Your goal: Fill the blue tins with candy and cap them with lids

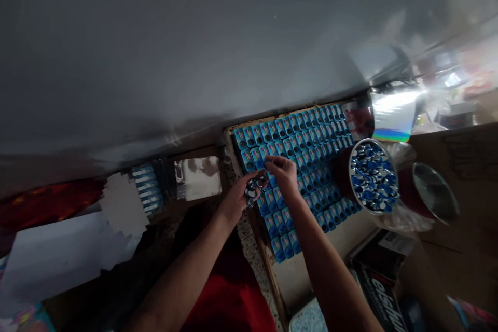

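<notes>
My left hand (pixel 238 198) is curled around a handful of small round silver-and-blue discs (pixel 253 191). Just beyond it, my right hand (pixel 285 171) has thumb and fingers pinched together above the rows of blue cards; whatever lies between its fingertips is too small to make out. Beneath both hands, the small blue cards (pixel 307 140) lie in tight rows on a wood-edged board (pixel 268 270). Many of the cards show a dark round spot, while several at the near left have a bright blue round. The hands and forearms cover part of the rows.
Right of the cards, a tilted bucket (pixel 373 176) is full of the same discs, with another round metal container (pixel 434 192) beside it. A dark printed box (pixel 383 275) stands nearer me. Clear plastic film (pixel 198 177) and white sheets (pixel 58 259) lie left.
</notes>
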A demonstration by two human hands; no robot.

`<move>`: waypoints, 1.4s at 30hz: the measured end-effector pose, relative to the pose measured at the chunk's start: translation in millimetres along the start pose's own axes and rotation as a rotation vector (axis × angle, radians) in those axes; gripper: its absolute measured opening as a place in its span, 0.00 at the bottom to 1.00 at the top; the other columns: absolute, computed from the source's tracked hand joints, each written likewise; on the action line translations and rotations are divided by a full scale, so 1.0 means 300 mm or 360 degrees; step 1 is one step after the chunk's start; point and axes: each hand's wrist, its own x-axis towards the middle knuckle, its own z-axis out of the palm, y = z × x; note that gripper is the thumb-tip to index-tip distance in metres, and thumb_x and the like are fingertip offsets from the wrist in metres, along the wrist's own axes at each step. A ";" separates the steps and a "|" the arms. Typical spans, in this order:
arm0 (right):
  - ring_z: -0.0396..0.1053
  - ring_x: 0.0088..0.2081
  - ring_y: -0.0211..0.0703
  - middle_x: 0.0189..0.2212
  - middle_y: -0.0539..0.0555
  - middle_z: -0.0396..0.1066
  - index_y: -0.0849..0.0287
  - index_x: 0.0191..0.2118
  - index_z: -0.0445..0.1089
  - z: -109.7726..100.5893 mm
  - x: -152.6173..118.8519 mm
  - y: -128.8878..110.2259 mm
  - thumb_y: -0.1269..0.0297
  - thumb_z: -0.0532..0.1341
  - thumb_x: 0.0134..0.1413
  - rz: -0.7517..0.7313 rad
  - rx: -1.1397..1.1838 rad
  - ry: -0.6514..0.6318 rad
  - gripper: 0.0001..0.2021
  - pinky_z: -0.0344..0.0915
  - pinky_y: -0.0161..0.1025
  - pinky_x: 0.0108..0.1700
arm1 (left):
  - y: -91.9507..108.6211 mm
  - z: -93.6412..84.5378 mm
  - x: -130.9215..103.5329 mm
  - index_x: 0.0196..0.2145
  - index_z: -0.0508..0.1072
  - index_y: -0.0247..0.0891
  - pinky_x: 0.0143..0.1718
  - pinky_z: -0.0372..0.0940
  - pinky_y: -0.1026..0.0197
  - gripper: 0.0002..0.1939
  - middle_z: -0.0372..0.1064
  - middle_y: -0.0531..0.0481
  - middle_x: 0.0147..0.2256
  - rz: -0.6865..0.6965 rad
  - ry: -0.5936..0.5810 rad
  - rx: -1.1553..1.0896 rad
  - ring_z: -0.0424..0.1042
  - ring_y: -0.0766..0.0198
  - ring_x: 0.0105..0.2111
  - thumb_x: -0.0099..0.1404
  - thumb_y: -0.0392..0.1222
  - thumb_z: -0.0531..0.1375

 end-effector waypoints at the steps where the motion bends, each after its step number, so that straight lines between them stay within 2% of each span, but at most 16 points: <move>1: 0.73 0.31 0.43 0.29 0.52 0.78 0.61 0.41 0.80 0.008 0.022 0.001 0.58 0.65 0.47 -0.0065 -0.0091 0.0032 0.17 0.68 0.37 0.35 | 0.006 -0.009 -0.008 0.45 0.75 0.29 0.17 0.63 0.73 0.10 0.75 0.38 0.34 -0.0006 -0.0028 -0.0010 0.77 0.62 0.30 0.67 0.35 0.61; 4: 0.74 0.37 0.43 0.36 0.52 0.79 0.57 0.38 0.81 0.054 0.063 0.006 0.63 0.63 0.51 -0.0293 -0.0578 -0.0053 0.10 0.68 0.37 0.43 | 0.043 -0.074 -0.066 0.47 0.75 0.29 0.17 0.64 0.74 0.11 0.75 0.37 0.36 0.0004 -0.0024 -0.0036 0.77 0.63 0.30 0.67 0.33 0.59; 7: 0.74 0.40 0.43 0.39 0.53 0.78 0.54 0.36 0.79 0.107 0.062 0.000 0.67 0.60 0.56 -0.0426 -0.1084 -0.0235 0.09 0.65 0.35 0.43 | 0.106 -0.181 -0.170 0.45 0.74 0.31 0.17 0.64 0.74 0.10 0.75 0.39 0.36 0.0056 0.0082 -0.0076 0.77 0.63 0.29 0.67 0.31 0.57; 10: 0.73 0.44 0.45 0.43 0.55 0.77 0.53 0.40 0.77 0.139 0.061 -0.026 0.66 0.58 0.61 -0.0420 -0.1446 -0.0308 0.09 0.63 0.36 0.41 | 0.182 -0.283 -0.284 0.45 0.74 0.35 0.18 0.65 0.75 0.12 0.74 0.40 0.37 0.0161 0.0170 -0.0235 0.77 0.65 0.30 0.69 0.30 0.53; 12: 0.74 0.45 0.47 0.44 0.55 0.77 0.53 0.42 0.75 0.149 0.080 -0.050 0.64 0.60 0.61 -0.0324 -0.1614 -0.0377 0.07 0.62 0.37 0.40 | 0.232 -0.325 -0.339 0.47 0.74 0.37 0.20 0.67 0.75 0.14 0.74 0.41 0.39 0.0240 0.0186 -0.0382 0.76 0.65 0.32 0.70 0.31 0.52; 16: 0.74 0.44 0.51 0.41 0.56 0.78 0.53 0.42 0.75 0.155 0.143 -0.079 0.57 0.70 0.51 -0.0095 -0.1752 -0.0424 0.13 0.63 0.39 0.39 | 0.311 -0.335 -0.390 0.47 0.74 0.37 0.20 0.68 0.75 0.13 0.73 0.42 0.39 0.0364 0.0169 -0.0491 0.75 0.65 0.34 0.70 0.33 0.53; 18: 0.75 0.43 0.52 0.40 0.55 0.78 0.52 0.41 0.75 0.150 0.158 -0.079 0.57 0.72 0.48 -0.0093 -0.1727 -0.0380 0.14 0.63 0.39 0.39 | 0.342 -0.321 -0.406 0.47 0.75 0.37 0.21 0.68 0.75 0.12 0.72 0.41 0.40 0.0425 0.0129 -0.0477 0.75 0.65 0.34 0.71 0.34 0.53; 21: 0.75 0.41 0.50 0.37 0.54 0.79 0.53 0.39 0.76 0.139 0.144 -0.079 0.59 0.70 0.50 -0.0137 -0.1665 -0.0341 0.09 0.63 0.40 0.39 | 0.378 -0.302 -0.440 0.45 0.75 0.36 0.22 0.68 0.76 0.12 0.73 0.41 0.40 0.0529 0.0123 -0.0376 0.75 0.65 0.35 0.71 0.34 0.53; 24: 0.74 0.38 0.47 0.34 0.53 0.78 0.55 0.36 0.77 0.144 0.088 -0.099 0.61 0.69 0.49 -0.0212 -0.1402 -0.0264 0.07 0.64 0.39 0.39 | 0.392 -0.278 -0.462 0.44 0.75 0.36 0.21 0.67 0.74 0.12 0.73 0.41 0.39 0.0527 0.0200 -0.0164 0.76 0.64 0.34 0.70 0.33 0.53; 26: 0.73 0.37 0.44 0.32 0.51 0.77 0.57 0.36 0.78 0.168 0.029 -0.123 0.59 0.67 0.52 -0.0337 -0.0924 -0.0261 0.08 0.65 0.38 0.40 | 0.379 -0.246 -0.450 0.44 0.75 0.35 0.19 0.66 0.74 0.12 0.73 0.42 0.38 0.0430 0.0214 -0.0065 0.76 0.64 0.33 0.69 0.32 0.53; 28: 0.73 0.36 0.42 0.34 0.51 0.77 0.58 0.39 0.78 0.203 -0.039 -0.145 0.54 0.64 0.57 -0.0390 -0.0302 -0.0484 0.13 0.66 0.37 0.40 | 0.350 -0.199 -0.416 0.45 0.75 0.34 0.19 0.66 0.74 0.13 0.74 0.42 0.37 0.0302 0.0158 0.0002 0.76 0.64 0.31 0.68 0.31 0.53; 30: 0.73 0.36 0.40 0.36 0.51 0.78 0.57 0.43 0.78 0.238 -0.100 -0.155 0.50 0.61 0.60 -0.0298 0.0215 -0.0827 0.17 0.67 0.36 0.39 | 0.310 -0.145 -0.371 0.45 0.75 0.35 0.18 0.65 0.74 0.13 0.74 0.43 0.34 0.0209 0.0103 0.0072 0.76 0.64 0.30 0.65 0.29 0.54; 32: 0.72 0.34 0.39 0.35 0.52 0.78 0.58 0.43 0.78 0.259 -0.143 -0.149 0.49 0.64 0.56 -0.0137 0.0529 -0.0934 0.18 0.68 0.35 0.37 | 0.269 -0.099 -0.328 0.44 0.75 0.36 0.17 0.63 0.74 0.14 0.73 0.45 0.31 0.0167 0.0103 0.0127 0.76 0.64 0.28 0.63 0.27 0.56; 34: 0.71 0.30 0.38 0.30 0.51 0.78 0.59 0.38 0.78 0.257 -0.165 -0.130 0.52 0.69 0.49 0.0004 0.0674 -0.0790 0.16 0.67 0.34 0.35 | 0.231 -0.074 -0.295 0.44 0.74 0.37 0.16 0.61 0.75 0.16 0.73 0.47 0.30 0.0160 0.0145 0.0152 0.76 0.64 0.27 0.60 0.26 0.57; 37: 0.69 0.25 0.36 0.25 0.49 0.76 0.61 0.34 0.78 0.228 -0.182 -0.097 0.61 0.70 0.41 0.0178 0.0801 -0.0610 0.12 0.66 0.34 0.31 | 0.180 -0.081 -0.260 0.47 0.74 0.37 0.17 0.62 0.75 0.18 0.73 0.47 0.30 0.0115 0.0140 0.0172 0.76 0.65 0.27 0.60 0.26 0.58; 42: 0.66 0.19 0.35 0.22 0.48 0.75 0.61 0.37 0.75 0.189 -0.208 -0.042 0.69 0.69 0.31 0.0586 0.1062 -0.0407 0.18 0.62 0.33 0.23 | 0.096 -0.131 -0.216 0.48 0.75 0.37 0.16 0.62 0.74 0.16 0.74 0.45 0.32 0.0118 0.0080 0.0283 0.77 0.64 0.28 0.63 0.29 0.59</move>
